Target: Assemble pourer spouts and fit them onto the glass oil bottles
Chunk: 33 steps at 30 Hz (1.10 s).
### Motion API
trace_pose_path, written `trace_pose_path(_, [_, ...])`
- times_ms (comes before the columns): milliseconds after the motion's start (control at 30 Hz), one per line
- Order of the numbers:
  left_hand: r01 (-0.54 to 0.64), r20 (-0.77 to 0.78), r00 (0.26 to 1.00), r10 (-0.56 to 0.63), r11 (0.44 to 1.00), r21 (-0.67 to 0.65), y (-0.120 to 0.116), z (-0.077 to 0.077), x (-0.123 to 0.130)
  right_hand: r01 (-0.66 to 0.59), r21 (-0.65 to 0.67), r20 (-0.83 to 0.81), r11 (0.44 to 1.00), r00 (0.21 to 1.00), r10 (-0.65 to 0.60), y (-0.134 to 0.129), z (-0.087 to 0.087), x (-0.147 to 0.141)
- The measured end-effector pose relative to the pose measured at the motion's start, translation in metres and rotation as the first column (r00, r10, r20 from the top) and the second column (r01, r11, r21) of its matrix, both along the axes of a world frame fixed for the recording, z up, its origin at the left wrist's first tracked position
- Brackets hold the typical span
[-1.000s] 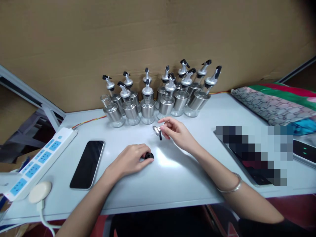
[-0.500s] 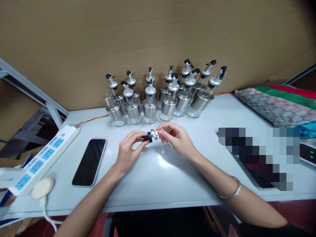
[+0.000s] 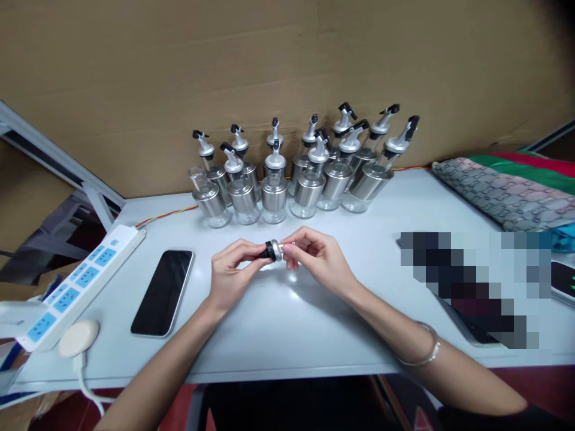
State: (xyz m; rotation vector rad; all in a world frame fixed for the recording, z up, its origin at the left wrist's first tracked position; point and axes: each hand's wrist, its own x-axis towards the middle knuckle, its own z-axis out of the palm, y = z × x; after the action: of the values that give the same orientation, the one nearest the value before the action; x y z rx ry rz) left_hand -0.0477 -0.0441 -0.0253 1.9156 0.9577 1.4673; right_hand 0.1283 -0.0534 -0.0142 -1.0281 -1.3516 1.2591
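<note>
Between my hands is a pourer stopper [image 3: 275, 250] with a black plug and a silver collar and spout, lying roughly sideways above the table. My left hand [image 3: 233, 272] pinches its black end. The fingers of my right hand [image 3: 318, 257] are closed on the silver spout end. Behind them stand several glass bottles with steel bands, such as one in the front row [image 3: 274, 194], most topped with silver and black pourers. The front-left bottle [image 3: 210, 205] has an open neck without a pourer.
A dark-screened phone [image 3: 164, 293] and a white power strip [image 3: 85, 287] lie at left, near a round white charger [image 3: 78, 338]. At right are a patterned cloth bag [image 3: 507, 191] and a partly pixelated device [image 3: 476, 329]. Cardboard [image 3: 269, 60] rises behind.
The silver collar now sits closer against the black plug between my fingers. My right hand has shifted slightly down, and the view has moved a little.
</note>
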Motion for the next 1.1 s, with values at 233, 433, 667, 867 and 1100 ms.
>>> trace_pose_path(233, [0.085, -0.063, 0.994, -0.084, 0.996, 0.012, 0.002, 0.0, -0.004, -0.073, -0.103, -0.06, 0.992, 0.996, 0.067, 0.0, -0.002, -0.001])
trace_pose_path(433, [0.14, -0.015, 0.99, -0.143, 0.983, -0.121, -0.001, 0.0, -0.004, -0.176, -0.14, -0.138, 0.974, 0.978, 0.157, 0.003, -0.003, 0.0])
trace_pose_path(667, [0.456, 0.384, 0.875, -0.293, 0.763, -0.458, 0.004, 0.0, 0.0, -0.21, -0.041, -0.143, 0.977, 0.969, 0.202, 0.012, -0.003, 0.011])
trace_pose_path(867, [0.631, 0.597, 0.762, -0.252, 0.494, -0.598, 0.002, 0.004, 0.001, -0.175, 0.008, -0.03, 0.985, 0.984, 0.175, 0.015, 0.0, 0.021])
trace_pose_path(1100, [0.662, 0.634, 0.743, -0.215, 0.377, -0.648, 0.0, 0.001, 0.002, -0.233, 0.059, 0.083, 0.971, 0.97, 0.228, 0.013, -0.001, 0.015])
